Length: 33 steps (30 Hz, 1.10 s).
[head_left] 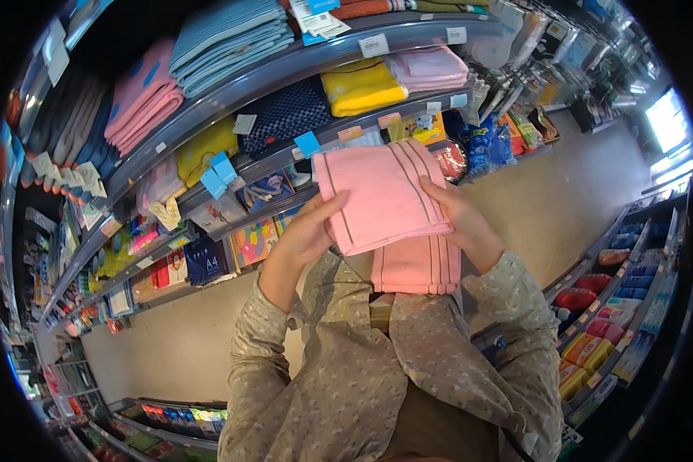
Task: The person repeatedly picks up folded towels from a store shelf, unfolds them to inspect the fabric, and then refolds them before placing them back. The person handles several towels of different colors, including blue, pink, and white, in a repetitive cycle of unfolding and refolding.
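Note:
A pink towel [381,189] with thin dark stripes is held up in front of my chest. My left hand [309,229] grips its left edge, the thumb lying on top and the fingers hidden beneath. On the right edge my right hand [462,218] pinches it the same way. Below it hangs a salmon-pink striped piece of cloth [417,266]; I cannot tell whether it belongs to the same towel or is a second one.
Shelves ahead carry folded towels: blue [231,46], pink with blue dots [142,100], navy [289,112], yellow [362,86] and pale pink [427,68]. Blue tags [222,173] stick out from the shelf edge. Bottles and packs fill a rack [593,339] at right. Floor [570,177] runs between.

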Each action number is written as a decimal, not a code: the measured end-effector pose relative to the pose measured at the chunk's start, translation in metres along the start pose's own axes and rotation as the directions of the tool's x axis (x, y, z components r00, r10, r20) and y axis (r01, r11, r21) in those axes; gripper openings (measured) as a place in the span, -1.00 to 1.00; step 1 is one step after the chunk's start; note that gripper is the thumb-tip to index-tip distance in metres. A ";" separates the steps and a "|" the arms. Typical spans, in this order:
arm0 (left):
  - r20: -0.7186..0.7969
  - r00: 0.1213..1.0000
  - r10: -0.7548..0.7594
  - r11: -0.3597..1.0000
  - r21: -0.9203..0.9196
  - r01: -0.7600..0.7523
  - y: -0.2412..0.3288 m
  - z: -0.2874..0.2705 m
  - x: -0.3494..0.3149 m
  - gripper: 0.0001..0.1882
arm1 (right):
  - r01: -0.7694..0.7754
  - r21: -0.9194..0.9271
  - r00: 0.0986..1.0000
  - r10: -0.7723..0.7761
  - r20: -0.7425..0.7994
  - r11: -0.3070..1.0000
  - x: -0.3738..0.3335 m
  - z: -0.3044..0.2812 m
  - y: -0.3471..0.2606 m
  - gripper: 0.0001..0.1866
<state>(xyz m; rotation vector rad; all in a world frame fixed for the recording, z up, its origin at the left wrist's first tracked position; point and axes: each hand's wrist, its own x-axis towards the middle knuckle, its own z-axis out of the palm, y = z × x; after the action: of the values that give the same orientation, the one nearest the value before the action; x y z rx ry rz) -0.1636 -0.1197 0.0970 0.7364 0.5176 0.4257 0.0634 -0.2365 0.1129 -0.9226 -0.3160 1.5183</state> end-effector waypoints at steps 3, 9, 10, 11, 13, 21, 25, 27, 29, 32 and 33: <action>-0.047 0.997 -0.069 0.995 0.064 0.072 0.010 0.013 -0.002 -0.53 | -0.027 0.002 1.000 0.027 0.000 1.000 0.001 -0.002 0.000 -0.57; -0.246 0.964 0.105 0.990 0.122 -0.076 -0.001 0.017 -0.026 -0.45 | 0.288 -0.474 0.956 -0.279 0.092 0.832 -0.011 0.030 -0.005 -0.39; -0.138 0.959 0.247 0.926 0.325 -0.192 0.008 0.024 -0.039 -0.43 | 0.399 -0.604 0.909 -0.386 0.159 0.690 -0.016 0.033 -0.009 -0.35; -0.012 0.933 0.359 0.812 0.498 -0.306 0.021 0.034 -0.054 -0.40 | 0.484 -0.706 0.849 -0.472 0.236 0.517 -0.016 0.039 -0.016 -0.31; -0.029 0.917 0.399 0.744 0.595 -0.304 0.053 0.039 -0.078 -0.36 | 0.556 -0.519 0.831 -0.434 0.347 0.649 -0.019 0.079 -0.031 -0.34; -0.024 0.651 0.759 0.528 0.608 -0.593 0.245 0.019 -0.051 -0.58 | 0.841 -0.493 0.521 -0.581 0.626 0.223 0.091 0.220 -0.111 -0.55; -0.055 0.573 0.817 0.452 0.678 -0.579 0.342 -0.014 0.008 -0.49 | 0.792 -0.558 0.561 -0.658 0.503 0.249 0.167 0.273 -0.153 -0.59; -0.232 0.489 0.841 0.421 0.847 -0.323 0.348 -0.027 0.037 -0.38 | 0.705 -0.681 0.627 -0.623 0.467 0.199 0.199 0.270 -0.149 -0.59; -0.068 0.422 0.904 0.173 0.961 -0.217 0.345 -0.082 0.067 -0.32 | 0.553 -0.816 0.751 -0.524 0.401 0.168 0.216 0.270 -0.136 -0.59; -0.163 0.597 0.785 0.298 0.945 -0.134 0.342 -0.039 0.050 -0.48 | 0.493 -0.851 0.552 -0.692 0.465 -0.179 0.221 0.260 -0.131 -0.64; -0.175 0.627 0.759 0.311 0.943 -0.114 0.343 -0.036 0.047 -0.51 | 0.513 -0.848 0.565 -0.691 0.451 -0.134 0.217 0.262 -0.136 -0.65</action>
<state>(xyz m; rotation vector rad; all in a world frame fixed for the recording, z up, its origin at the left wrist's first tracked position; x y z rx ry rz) -0.2101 0.1527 0.3082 1.8717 1.2098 1.0302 -0.0036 0.0739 0.2949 -1.5060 -1.5165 0.0844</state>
